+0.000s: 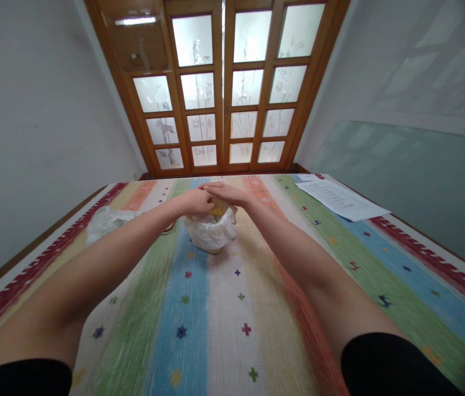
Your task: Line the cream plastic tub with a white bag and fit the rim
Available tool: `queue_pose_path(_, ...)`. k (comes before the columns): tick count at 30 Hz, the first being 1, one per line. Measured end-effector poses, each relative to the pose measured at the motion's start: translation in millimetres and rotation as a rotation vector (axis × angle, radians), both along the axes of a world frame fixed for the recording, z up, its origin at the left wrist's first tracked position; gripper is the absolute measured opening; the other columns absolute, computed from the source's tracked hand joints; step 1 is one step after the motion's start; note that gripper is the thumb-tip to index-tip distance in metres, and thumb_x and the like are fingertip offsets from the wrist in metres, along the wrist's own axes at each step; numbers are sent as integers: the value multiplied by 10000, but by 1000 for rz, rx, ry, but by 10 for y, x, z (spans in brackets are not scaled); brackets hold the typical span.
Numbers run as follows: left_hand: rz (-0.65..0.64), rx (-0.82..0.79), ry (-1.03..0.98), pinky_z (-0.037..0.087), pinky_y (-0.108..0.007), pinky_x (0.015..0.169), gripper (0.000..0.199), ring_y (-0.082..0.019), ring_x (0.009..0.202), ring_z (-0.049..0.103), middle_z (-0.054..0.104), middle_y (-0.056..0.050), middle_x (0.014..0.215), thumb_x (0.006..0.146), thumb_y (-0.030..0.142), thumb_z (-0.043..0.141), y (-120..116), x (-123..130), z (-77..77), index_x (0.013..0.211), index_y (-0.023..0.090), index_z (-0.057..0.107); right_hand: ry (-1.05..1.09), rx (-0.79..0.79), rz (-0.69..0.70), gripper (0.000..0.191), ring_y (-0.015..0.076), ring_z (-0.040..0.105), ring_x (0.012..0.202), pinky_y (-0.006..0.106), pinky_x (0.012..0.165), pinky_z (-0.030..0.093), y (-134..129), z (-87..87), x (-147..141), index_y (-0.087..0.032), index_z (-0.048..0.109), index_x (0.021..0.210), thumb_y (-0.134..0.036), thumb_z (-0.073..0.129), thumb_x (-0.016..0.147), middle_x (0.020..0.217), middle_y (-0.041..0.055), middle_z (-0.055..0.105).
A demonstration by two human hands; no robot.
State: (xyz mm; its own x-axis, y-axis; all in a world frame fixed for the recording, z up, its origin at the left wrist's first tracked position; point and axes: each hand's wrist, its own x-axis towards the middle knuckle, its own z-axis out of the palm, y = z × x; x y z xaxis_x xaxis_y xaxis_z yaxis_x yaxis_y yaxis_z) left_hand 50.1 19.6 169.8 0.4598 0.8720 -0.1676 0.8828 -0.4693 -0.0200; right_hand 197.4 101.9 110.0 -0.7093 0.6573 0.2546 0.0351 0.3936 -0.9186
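A crumpled white plastic bag (211, 232) stands on the striped tablecloth (193, 341), its mouth gathered around something yellow (219, 207). My left hand (199, 201) is at the top left of the bag with its fingers curled; what they hold, if anything, is hidden. Over the top of the yellow thing reaches my right hand (225, 192), its fingers stretched toward the left hand and touching or overlapping it. The lower part of the yellow thing is inside the bag and out of sight.
Another white plastic bag (111, 221) lies to the left, partly behind my left forearm. Near it, a reddish curved edge (169, 228) shows. Printed paper sheets (342, 200) lie at the back right. Beyond the table are wooden doors with glass panes (224, 110).
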Motion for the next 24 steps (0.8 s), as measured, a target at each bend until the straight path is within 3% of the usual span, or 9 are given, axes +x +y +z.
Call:
queue_pose_path(5, 101, 86, 25, 522, -376, 966, 458, -318, 1097, 682, 767, -154, 1143, 955, 423, 479, 42, -1, -179, 1163, 142, 775, 19, -42, -37, 288, 255, 694, 1112, 473, 1093, 518, -26, -90, -26, -263, 810, 1061, -449, 669, 893, 1119, 22, 795)
queue_pose_path(9, 35, 92, -11, 506, -370, 1009, 435, -323, 1135, 677, 773, -138, 1143, 949, 423, 504, 172, -12, -344, 1182, 182, 782, 13, -46, -96, 289, 247, 689, 1104, 459, 1063, 537, -73, -118, -44, -275, 801, 1087, -449, 664, 900, 1109, 17, 792)
queue_pose_path(13, -72, -30, 57, 453, -357, 1091, 372, -293, 1198, 653, 752, -108, 1240, 884, 385, 616, 262, -42, -396, 1173, 218, 778, 12, 11, -169, 306, 237, 665, 1154, 483, 1144, 457, -44, -133, -30, -262, 782, 1123, -444, 603, 953, 1172, 21, 771)
queue_pose_path(18, -88, -170, 51, 410, -406, 1143, 428, -330, 1247, 630, 690, -170, 1363, 903, 383, 641, 302, -62, -424, 1244, 142, 733, 42, 35, -231, 307, 246, 633, 1236, 499, 1196, 383, 39, -156, -80, -241, 788, 1111, -426, 584, 977, 1247, 57, 751)
queue_pose_path(24, -123, -241, -7, 383, -252, 1109, 377, -317, 1305, 590, 739, -134, 1248, 788, 274, 787, 440, -18, -526, 1108, 78, 748, 124, -15, -214, 317, 226, 662, 1203, 463, 1187, 403, 41, -123, -141, -230, 794, 1109, -446, 614, 962, 1200, 61, 779)
